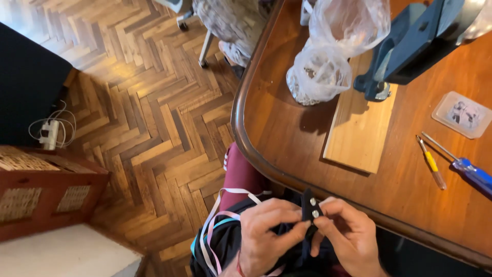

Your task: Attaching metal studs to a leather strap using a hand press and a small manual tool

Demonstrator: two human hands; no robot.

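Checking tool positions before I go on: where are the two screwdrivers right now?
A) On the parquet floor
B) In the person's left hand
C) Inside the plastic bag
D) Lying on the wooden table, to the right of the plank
D: the blue-handled screwdriver and the small yellow screwdriver lie on the table right of the wooden plank, while both hands hold the black strap.

glossy wood table point(287, 128) — dark cloth strap point(307, 202), metal studs point(313, 207)
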